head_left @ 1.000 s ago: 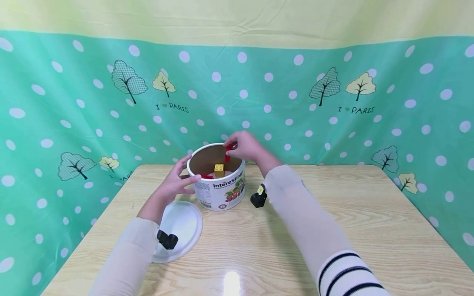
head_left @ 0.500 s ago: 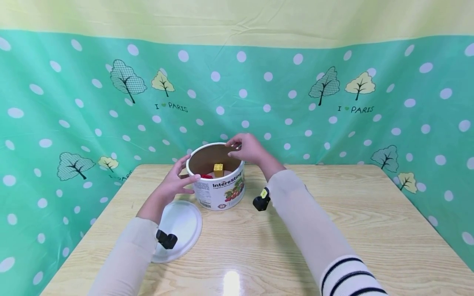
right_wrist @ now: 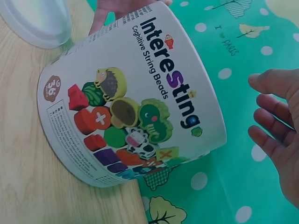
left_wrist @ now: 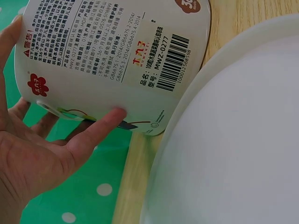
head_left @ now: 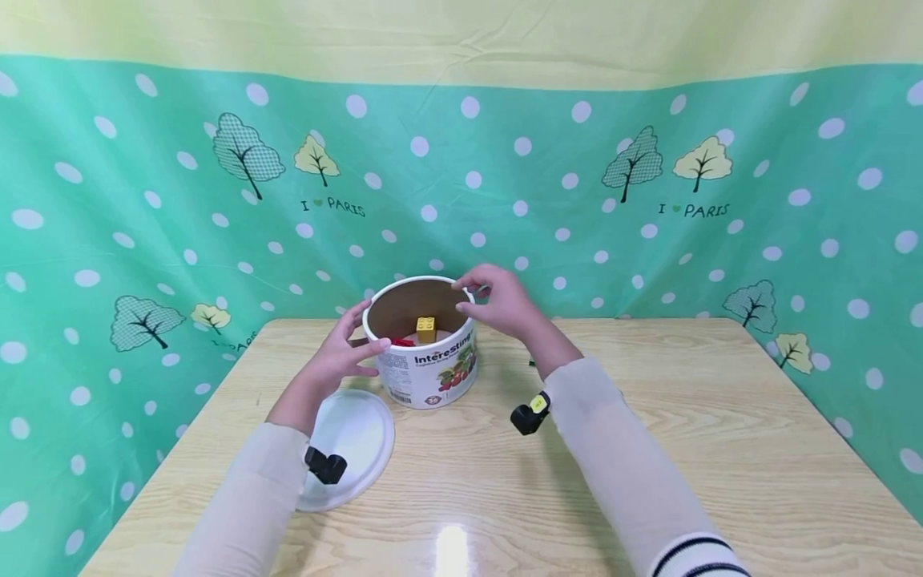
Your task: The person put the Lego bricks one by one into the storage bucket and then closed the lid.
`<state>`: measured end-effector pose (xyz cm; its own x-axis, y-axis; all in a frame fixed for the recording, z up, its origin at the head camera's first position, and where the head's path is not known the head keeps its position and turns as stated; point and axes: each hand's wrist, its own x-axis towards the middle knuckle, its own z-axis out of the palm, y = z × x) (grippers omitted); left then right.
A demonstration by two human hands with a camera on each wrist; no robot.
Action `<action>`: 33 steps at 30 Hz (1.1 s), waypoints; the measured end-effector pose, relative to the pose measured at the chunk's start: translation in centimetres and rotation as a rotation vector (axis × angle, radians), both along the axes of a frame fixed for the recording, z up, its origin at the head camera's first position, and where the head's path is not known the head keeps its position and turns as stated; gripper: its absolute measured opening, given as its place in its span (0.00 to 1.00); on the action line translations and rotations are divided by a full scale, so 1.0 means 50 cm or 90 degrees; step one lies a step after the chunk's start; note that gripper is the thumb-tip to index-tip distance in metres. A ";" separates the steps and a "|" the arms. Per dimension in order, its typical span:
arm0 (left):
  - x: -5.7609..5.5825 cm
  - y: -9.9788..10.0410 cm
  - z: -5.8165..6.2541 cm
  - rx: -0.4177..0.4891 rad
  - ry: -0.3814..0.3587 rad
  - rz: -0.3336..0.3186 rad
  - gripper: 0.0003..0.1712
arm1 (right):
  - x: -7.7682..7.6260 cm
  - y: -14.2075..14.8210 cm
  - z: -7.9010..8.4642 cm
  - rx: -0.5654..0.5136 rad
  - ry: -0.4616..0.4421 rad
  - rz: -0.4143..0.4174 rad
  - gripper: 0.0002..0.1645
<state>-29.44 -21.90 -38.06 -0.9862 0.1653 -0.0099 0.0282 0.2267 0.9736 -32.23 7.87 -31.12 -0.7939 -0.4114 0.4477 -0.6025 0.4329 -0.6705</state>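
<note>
A white bucket (head_left: 405, 386) printed "Interesting" stands upright with its top uncovered. Inside, a yellow toy brick (head_left: 426, 329) and something red (head_left: 402, 343) show; the near wall hides the rest of its floor. My left hand (head_left: 335, 357) rests on the bucket's left side, fingers spread and thumb at the front rim. In the left wrist view its thumb (left_wrist: 100, 128) lies straight along the printed wall. At the right rim hovers my right hand (head_left: 502, 301), fingers loosely bent with nothing between them. The right wrist view shows it apart from the bucket.
A round white lid (head_left: 360, 445) lies on the wooden table (head_left: 505, 497) in front of the bucket, partly under my left forearm. A small dark thing (head_left: 532, 363) shows beside my right wrist. A green dotted curtain (head_left: 548, 184) hangs behind the table.
One second ago my right hand held a red piece over the bucket; half a second ago it was gone from the fingers. The right hand has since drawn rightward. The left hand stays put.
</note>
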 end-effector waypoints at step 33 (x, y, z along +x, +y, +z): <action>0.003 0.003 0.008 0.013 -0.015 -0.003 0.56 | 0.052 0.151 -0.079 -0.044 -0.020 -0.045 0.20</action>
